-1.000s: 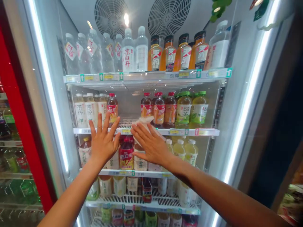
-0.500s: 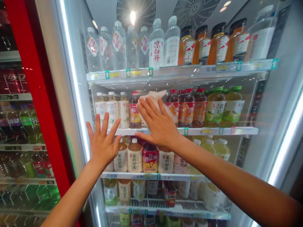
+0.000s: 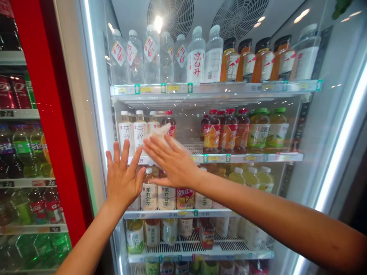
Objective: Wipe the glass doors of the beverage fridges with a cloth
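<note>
I read the right hand with fingers wide, pressing a white cloth at its 11 o'clock against the glass door. The left hand is wide, flat and empty. Risk: reduced pressure could drop the cloth.

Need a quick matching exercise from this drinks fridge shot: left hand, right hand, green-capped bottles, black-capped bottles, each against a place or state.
Things
1. Left hand
2. Right hand
3. Green-capped bottles
4. Black-capped bottles

Places or states
A. Top shelf, right side
B. Fingers spread, holding nothing
C. Middle shelf, right side
D. Over a white cloth or tissue

Pairs: 1-B, 2-D, 3-C, 4-A
</note>
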A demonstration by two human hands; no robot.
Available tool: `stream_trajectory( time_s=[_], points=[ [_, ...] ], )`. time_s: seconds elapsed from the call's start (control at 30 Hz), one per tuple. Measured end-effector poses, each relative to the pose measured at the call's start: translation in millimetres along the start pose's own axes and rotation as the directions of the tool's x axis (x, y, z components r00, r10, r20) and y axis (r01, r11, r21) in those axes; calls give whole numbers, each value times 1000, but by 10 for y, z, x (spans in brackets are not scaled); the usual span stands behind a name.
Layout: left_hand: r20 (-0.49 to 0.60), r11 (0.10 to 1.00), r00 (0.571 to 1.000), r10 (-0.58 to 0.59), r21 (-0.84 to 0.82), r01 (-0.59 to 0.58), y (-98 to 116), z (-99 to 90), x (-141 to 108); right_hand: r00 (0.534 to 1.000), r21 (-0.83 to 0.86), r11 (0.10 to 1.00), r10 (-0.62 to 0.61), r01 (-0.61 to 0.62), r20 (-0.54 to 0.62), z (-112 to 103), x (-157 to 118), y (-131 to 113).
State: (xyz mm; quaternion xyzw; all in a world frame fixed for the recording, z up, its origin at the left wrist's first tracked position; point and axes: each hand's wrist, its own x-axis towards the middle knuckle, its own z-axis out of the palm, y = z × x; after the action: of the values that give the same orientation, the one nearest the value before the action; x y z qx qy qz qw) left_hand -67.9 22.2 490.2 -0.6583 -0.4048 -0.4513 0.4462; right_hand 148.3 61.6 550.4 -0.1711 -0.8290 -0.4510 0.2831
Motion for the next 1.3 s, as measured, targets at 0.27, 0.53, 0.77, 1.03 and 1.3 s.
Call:
stream_trajectory(
  time_s=[0.27, 0.53, 0.77, 1.03, 1.3],
  points=[
    [-14, 996, 1000, 2, -90, -4, 145, 172, 92, 979, -119, 972, 201, -202, -24, -135, -246, 232],
    [-64, 991, 996, 61, -114, -68, 537, 328, 260, 943, -130, 934, 329, -333, -49, -179, -837, 449],
    [-72, 981, 993, 93, -162, -103, 1029, 539, 424, 956, -128, 949, 292, -289, 10, -107, -1330, 389],
    [-70, 974, 992, 102, -194, -114, 1676, 760, 645, 834, -126, 825, 547, -551, -62, -206, -1730, 598],
    [-34, 991, 997, 75, -107, -78, 1875, 868, 664, 738, -145, 724, 655, -674, -160, -340, -2160, 879]
  ],
)
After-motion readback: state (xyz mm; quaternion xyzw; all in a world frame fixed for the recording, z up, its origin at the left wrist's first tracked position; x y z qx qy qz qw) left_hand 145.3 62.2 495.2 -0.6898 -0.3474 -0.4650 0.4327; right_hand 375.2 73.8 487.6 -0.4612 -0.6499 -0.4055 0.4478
